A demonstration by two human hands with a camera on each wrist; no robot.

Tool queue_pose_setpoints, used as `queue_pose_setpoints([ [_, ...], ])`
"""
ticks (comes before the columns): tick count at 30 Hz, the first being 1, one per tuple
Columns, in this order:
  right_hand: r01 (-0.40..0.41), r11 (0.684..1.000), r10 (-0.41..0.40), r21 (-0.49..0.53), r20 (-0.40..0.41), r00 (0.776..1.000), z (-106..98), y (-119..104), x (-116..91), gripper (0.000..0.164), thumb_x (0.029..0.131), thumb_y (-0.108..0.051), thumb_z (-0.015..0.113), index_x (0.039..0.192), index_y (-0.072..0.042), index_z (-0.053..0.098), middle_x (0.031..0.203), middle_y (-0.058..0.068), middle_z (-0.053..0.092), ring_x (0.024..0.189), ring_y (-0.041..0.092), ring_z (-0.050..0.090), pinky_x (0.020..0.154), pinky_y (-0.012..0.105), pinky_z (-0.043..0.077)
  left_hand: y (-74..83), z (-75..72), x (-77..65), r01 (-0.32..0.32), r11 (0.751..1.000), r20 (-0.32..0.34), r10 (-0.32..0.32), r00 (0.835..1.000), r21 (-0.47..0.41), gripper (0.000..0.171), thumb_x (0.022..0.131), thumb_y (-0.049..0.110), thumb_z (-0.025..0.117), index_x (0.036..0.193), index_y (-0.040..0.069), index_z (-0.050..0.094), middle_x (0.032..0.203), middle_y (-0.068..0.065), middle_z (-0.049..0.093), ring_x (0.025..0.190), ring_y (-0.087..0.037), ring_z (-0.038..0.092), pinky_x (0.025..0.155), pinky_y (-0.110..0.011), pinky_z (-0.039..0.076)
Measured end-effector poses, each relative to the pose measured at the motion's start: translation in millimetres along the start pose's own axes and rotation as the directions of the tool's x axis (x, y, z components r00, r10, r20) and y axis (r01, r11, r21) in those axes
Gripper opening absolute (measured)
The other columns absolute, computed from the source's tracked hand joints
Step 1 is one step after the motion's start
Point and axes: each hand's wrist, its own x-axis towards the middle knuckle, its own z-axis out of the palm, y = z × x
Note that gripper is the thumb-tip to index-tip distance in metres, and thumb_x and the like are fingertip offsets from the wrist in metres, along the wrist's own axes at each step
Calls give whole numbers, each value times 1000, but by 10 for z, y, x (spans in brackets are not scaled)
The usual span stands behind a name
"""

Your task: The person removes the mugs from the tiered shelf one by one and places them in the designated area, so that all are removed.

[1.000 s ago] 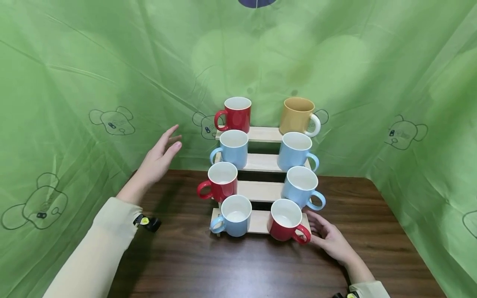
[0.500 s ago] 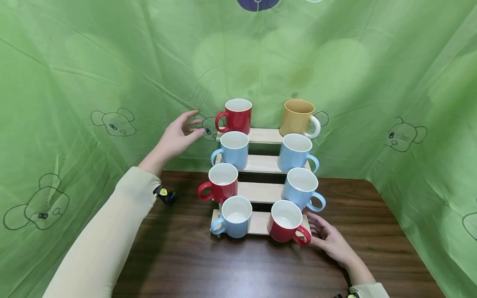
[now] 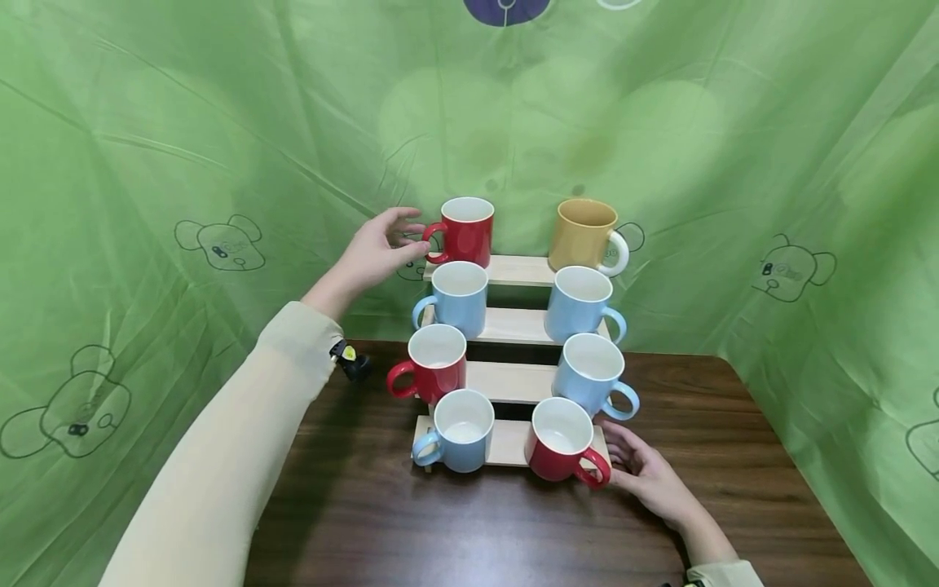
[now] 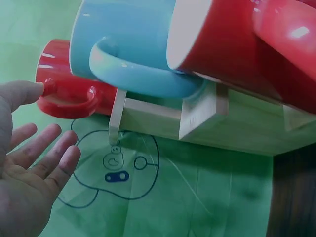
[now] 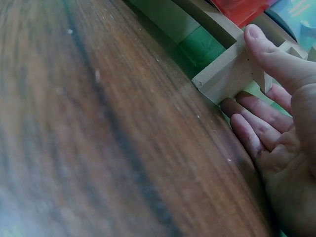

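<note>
In the head view, my left hand (image 3: 372, 254) reaches to the handle of the red mug (image 3: 475, 240) at the left of the top shelf. In the left wrist view, the thumb tip is right at that mug's handle (image 4: 66, 106), with the other fingers spread loosely below. My right hand (image 3: 651, 479) is low at the right end of the wooden stepped rack (image 3: 512, 444), beside the front red mug (image 3: 561, 440). The right wrist view shows its thumb over the rack's end board (image 5: 229, 74) and its relaxed fingers along the side.
Blue mugs (image 3: 460, 302), another red mug (image 3: 438, 367) and a yellow mug (image 3: 583, 236) with a white handle stand upright on the rack's steps. The rack sits on a dark wooden table (image 3: 455, 530), with a green curtain (image 3: 293, 122) behind and at both sides.
My left hand has moved right and away from me, from beside the rack to the top red mug's handle. The right hand and the mugs have stayed in place.
</note>
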Motion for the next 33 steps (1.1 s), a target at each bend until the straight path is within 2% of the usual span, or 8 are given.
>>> queue_pose_setpoints([
  [6, 4, 1000, -4, 9, 8, 1000, 12, -6, -3, 70, 100, 7, 72, 159, 14, 36, 143, -16, 65, 123, 5, 67, 102, 18, 54, 65, 50, 40, -3, 1000, 13, 3, 1000, 6, 59, 103, 23, 76, 155, 5, 55, 150, -16, 64, 133, -35, 63, 110, -52, 55],
  [11, 6, 1000, -6, 10, 10, 1000, 12, -8, 1, 70, 100, 7, 72, 160, 14, 36, 142, -15, 65, 123, 6, 67, 102, 18, 54, 95, 69, 48, 24, 1000, -1, -24, 1000, 9, 52, 103, 24, 77, 149, 6, 61, 147, -14, 66, 130, -33, 63, 108, -51, 55],
  [15, 14, 1000, -15, 13, 12, 1000, 6, -5, 1, 70, 100, 8, 72, 159, 14, 36, 143, -14, 65, 123, 6, 67, 102, 18, 54, 76, 93, 72, 21, 1000, -17, -21, 1000, -7, 47, 103, 21, 77, 145, 3, 64, 142, -16, 69, 128, -33, 65, 107, -50, 55],
  [21, 31, 999, -31, 18, 19, 999, 3, 6, 3, 70, 99, 9, 71, 159, 14, 35, 143, -13, 66, 123, 6, 68, 102, 18, 54, 46, 122, 98, 15, 1000, -34, -16, 999, -23, 37, 104, 18, 76, 136, 1, 70, 128, -16, 74, 115, -31, 67, 94, -42, 56],
  [23, 31, 999, -31, 16, 16, 999, 6, 9, 3, 69, 99, 9, 72, 159, 14, 36, 142, -14, 66, 123, 6, 68, 102, 18, 54, 44, 122, 103, 23, 999, -25, -23, 999, -28, 34, 105, 18, 75, 134, 0, 72, 124, -16, 75, 111, -31, 67, 91, -42, 57],
  [29, 27, 1000, -27, -5, 10, 1000, 8, 2, 3, 69, 100, 8, 72, 159, 12, 38, 143, -13, 65, 123, 6, 67, 102, 18, 54, 37, 94, 140, 41, 997, 32, -39, 999, -62, 33, 106, 15, 73, 135, -3, 70, 117, -20, 76, 103, -34, 70, 98, -59, 57],
  [33, 29, 1000, -29, -1, 7, 1000, 2, -16, 3, 69, 99, 9, 73, 159, 12, 38, 142, -10, 66, 123, 7, 67, 102, 18, 54, 62, 83, 167, 52, 994, 65, -46, 997, -96, 29, 106, 12, 73, 131, -3, 70, 115, -20, 78, 104, -32, 76, 105, -56, 58],
])
